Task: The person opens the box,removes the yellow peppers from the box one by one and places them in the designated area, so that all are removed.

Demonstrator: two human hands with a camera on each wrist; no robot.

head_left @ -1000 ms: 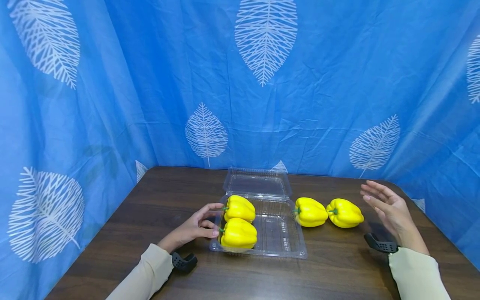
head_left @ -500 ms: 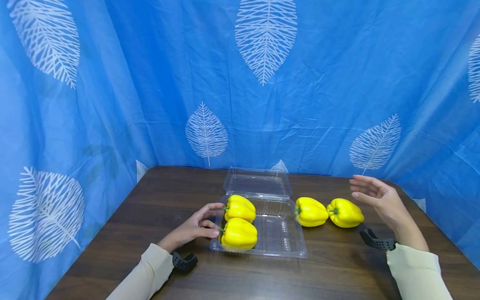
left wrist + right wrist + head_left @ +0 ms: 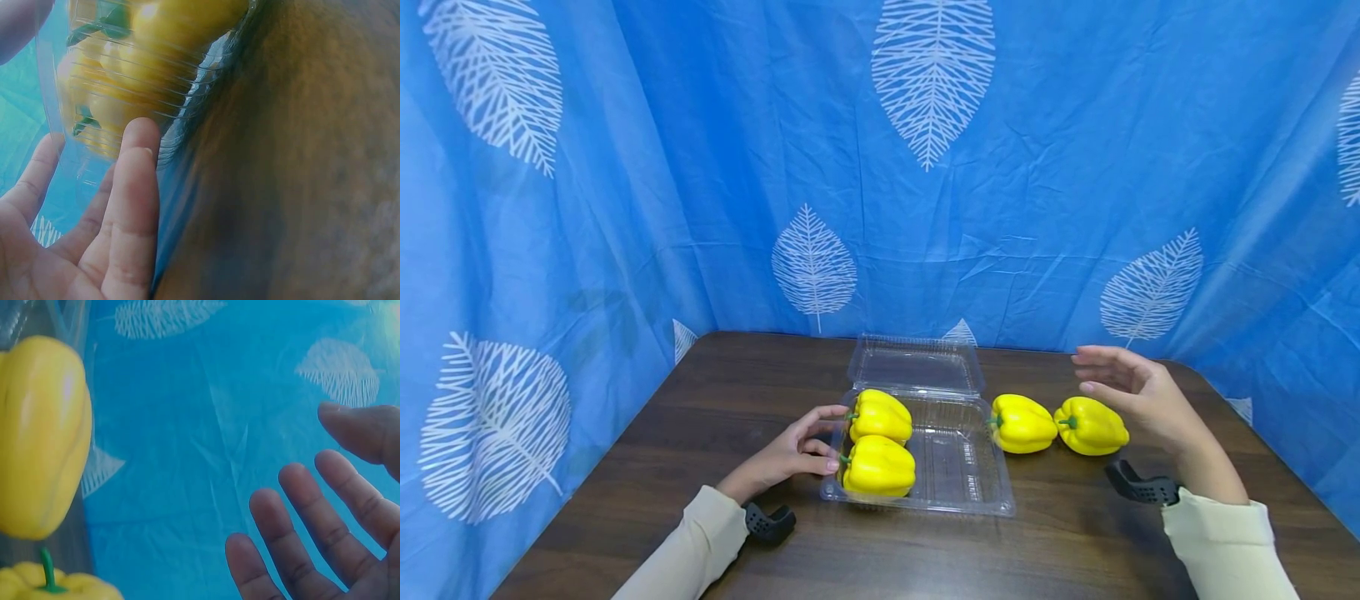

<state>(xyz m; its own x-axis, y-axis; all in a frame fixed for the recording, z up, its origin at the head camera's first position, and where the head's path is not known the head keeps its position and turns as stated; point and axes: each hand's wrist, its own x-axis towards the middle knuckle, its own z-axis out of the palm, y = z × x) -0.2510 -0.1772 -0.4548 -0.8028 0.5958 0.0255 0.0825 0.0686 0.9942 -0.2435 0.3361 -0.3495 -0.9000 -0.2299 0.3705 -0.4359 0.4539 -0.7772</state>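
Note:
In the head view, my left hand point(image 3: 786, 454) holds the left rim of a clear plastic clamshell container point(image 3: 940, 504). The left wrist view shows its fingers point(image 3: 134, 206) against the ribbed side wall. Inside the container's left half lie two yellow bell peppers, a rear one point(image 3: 880, 416) and a front one point(image 3: 877, 467). Two more yellow bell peppers lie on the table right of the container, one near it point(image 3: 1022, 424) and one farther right point(image 3: 1091, 426). My right hand point(image 3: 1150, 400) hovers above and beside the farther pepper, fingers spread, holding nothing.
The container's hinged lid point(image 3: 916, 367) lies back toward the far edge of the dark wooden table point(image 3: 760, 375). A blue leaf-patterned curtain point(image 3: 1045, 208) hangs behind and at both sides. Each wrist wears a black band point(image 3: 1142, 483).
My right hand has moved left, from beyond the farther pepper to above it. The left hand, container and bell peppers keep their places.

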